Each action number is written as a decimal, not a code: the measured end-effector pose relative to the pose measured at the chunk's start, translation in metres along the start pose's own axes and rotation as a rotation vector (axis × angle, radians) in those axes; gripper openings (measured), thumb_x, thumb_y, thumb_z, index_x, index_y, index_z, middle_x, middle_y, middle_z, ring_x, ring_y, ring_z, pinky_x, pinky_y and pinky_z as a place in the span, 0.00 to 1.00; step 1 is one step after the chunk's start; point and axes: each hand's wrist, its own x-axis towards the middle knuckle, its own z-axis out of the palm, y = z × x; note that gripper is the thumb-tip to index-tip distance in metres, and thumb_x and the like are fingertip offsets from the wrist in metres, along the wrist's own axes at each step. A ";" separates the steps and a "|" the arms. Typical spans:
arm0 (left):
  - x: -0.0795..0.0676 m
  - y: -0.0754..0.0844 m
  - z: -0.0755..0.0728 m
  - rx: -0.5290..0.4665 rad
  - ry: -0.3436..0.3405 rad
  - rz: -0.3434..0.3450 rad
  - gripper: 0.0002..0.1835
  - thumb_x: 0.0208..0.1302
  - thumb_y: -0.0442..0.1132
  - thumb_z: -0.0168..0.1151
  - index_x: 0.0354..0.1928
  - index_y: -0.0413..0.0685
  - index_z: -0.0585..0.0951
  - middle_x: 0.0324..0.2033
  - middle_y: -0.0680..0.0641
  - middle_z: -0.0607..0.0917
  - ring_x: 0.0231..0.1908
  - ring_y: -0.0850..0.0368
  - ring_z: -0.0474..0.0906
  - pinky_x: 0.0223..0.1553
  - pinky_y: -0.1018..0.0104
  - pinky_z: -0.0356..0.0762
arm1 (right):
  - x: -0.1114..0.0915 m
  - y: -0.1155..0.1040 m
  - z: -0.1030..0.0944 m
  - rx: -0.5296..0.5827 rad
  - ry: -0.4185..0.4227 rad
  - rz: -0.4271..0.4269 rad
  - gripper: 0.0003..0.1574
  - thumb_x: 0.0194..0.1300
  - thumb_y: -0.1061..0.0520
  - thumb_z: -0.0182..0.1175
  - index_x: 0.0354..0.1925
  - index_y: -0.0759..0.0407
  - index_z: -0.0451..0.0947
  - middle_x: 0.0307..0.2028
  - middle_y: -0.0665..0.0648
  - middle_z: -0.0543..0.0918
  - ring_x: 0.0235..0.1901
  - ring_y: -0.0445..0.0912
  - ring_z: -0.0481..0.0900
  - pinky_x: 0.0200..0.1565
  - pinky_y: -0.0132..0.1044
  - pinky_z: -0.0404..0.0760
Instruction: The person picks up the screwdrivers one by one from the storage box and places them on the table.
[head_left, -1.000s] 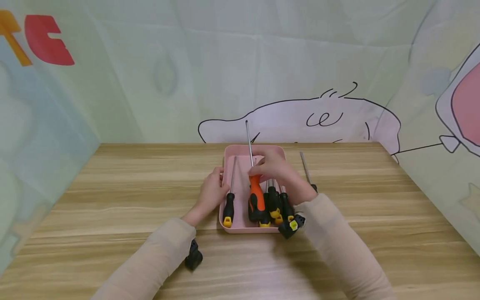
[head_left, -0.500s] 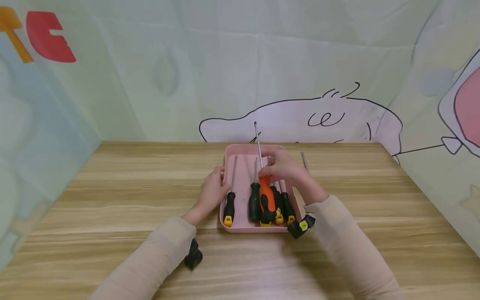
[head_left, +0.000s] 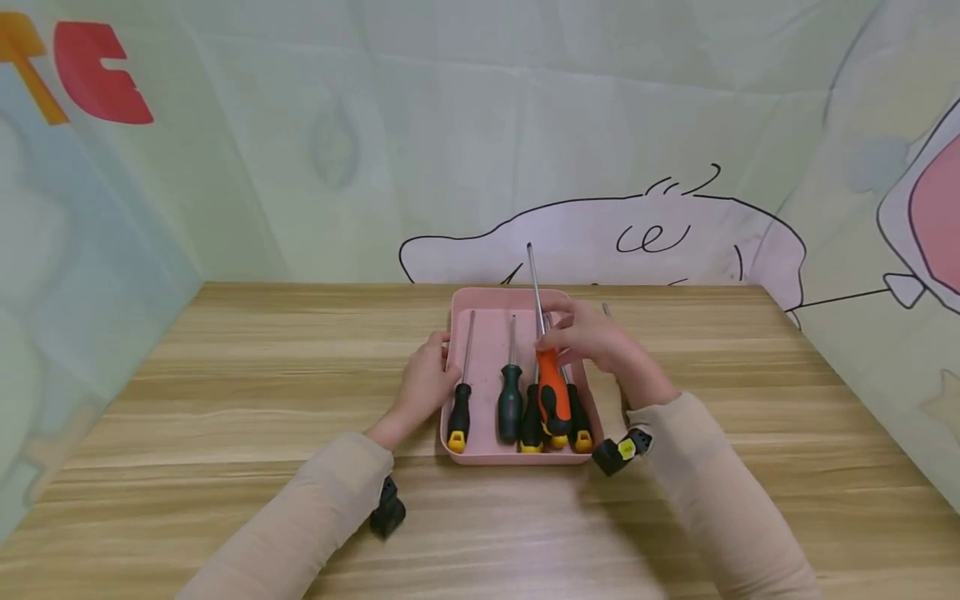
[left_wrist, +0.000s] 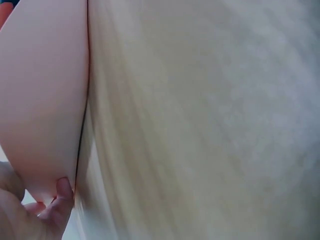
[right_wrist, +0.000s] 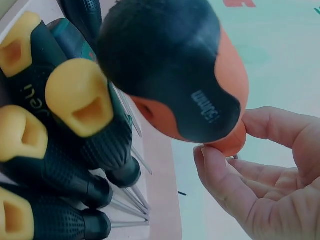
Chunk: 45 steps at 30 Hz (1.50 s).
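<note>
My right hand (head_left: pixel 600 340) pinches an orange-and-black screwdriver (head_left: pixel 552 379) near the front of its handle, with its shaft pointing up and away. It is held above several black-and-yellow screwdrivers (right_wrist: pixel 80 100) at the right side of a pink tray (head_left: pixel 486 375). In the right wrist view, thumb and fingers close on the orange neck. My left hand (head_left: pixel 429 377) grips the tray's left wall, the thumb over the rim; the left wrist view shows fingertips at that wall. Inside the tray lie a dark green screwdriver (head_left: pixel 510 404) in the middle and a black-and-yellow one (head_left: pixel 459 417) at left.
Right of the tray, another screwdriver (head_left: pixel 607 309) lies on the wooden table (head_left: pixel 300 350), mostly hidden by the right forearm. A printed cloth (head_left: pixel 337 167) hangs behind the table's far edge.
My right hand has carried the orange-and-black screwdriver rightward over the tray, uncovering the dark green screwdriver. The left hand has stayed on the tray's wall.
</note>
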 end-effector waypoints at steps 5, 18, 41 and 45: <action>0.000 0.000 0.000 -0.003 -0.003 0.001 0.24 0.55 0.27 0.55 0.57 0.32 0.69 0.36 0.39 0.79 0.31 0.50 0.74 0.32 0.60 0.75 | -0.003 0.004 -0.009 0.076 -0.041 0.019 0.39 0.57 0.66 0.59 0.66 0.63 0.58 0.41 0.67 0.75 0.31 0.48 0.78 0.37 0.40 0.81; 0.000 0.001 -0.001 -0.006 -0.013 -0.008 0.24 0.56 0.27 0.54 0.57 0.32 0.69 0.38 0.38 0.79 0.32 0.51 0.75 0.32 0.62 0.76 | -0.013 0.018 -0.035 0.196 -0.119 0.008 0.41 0.61 0.67 0.54 0.69 0.66 0.49 0.33 0.56 0.78 0.32 0.44 0.78 0.39 0.39 0.81; -0.002 0.002 -0.003 -0.024 -0.014 -0.014 0.23 0.57 0.27 0.54 0.57 0.33 0.69 0.39 0.38 0.79 0.32 0.51 0.75 0.32 0.62 0.78 | -0.036 0.047 -0.071 0.318 -0.103 -0.037 0.33 0.63 0.68 0.53 0.64 0.60 0.56 0.35 0.55 0.82 0.38 0.46 0.80 0.43 0.41 0.80; -0.003 0.002 -0.003 -0.024 -0.012 -0.017 0.23 0.57 0.27 0.54 0.57 0.33 0.69 0.39 0.38 0.79 0.32 0.51 0.75 0.32 0.62 0.77 | -0.038 0.053 -0.076 0.368 -0.109 -0.055 0.29 0.62 0.69 0.53 0.60 0.53 0.63 0.33 0.54 0.83 0.38 0.46 0.81 0.42 0.41 0.80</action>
